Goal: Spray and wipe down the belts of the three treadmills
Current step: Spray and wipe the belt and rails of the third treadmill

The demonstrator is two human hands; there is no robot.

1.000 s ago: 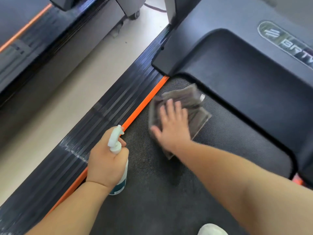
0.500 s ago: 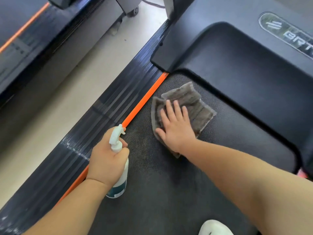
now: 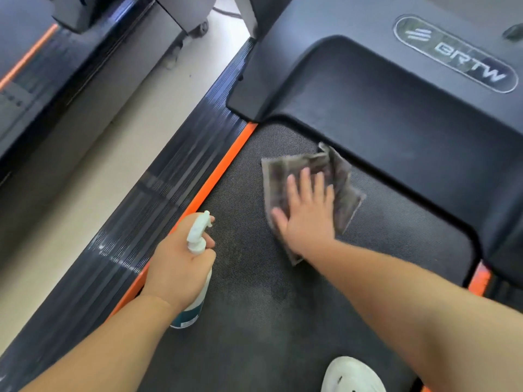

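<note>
Head cam: cloth (image 3: 343, 188) touches motor cover (image 3: 396, 114); shoe (image 3: 351, 374) on belt (image 3: 254, 306), btm R.

A pale floor (image 3: 113, 154) runs in a strip toward the top. At its far end lie a dark cable (image 3: 226, 11) and a small wheel (image 3: 201, 26). A white shoe (image 3: 351, 376) shows at the bottom edge.

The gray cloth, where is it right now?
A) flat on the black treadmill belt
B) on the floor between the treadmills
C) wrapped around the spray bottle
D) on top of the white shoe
A: the right hand presses the gray cloth flat on the black belt, close to the motor cover.
</note>
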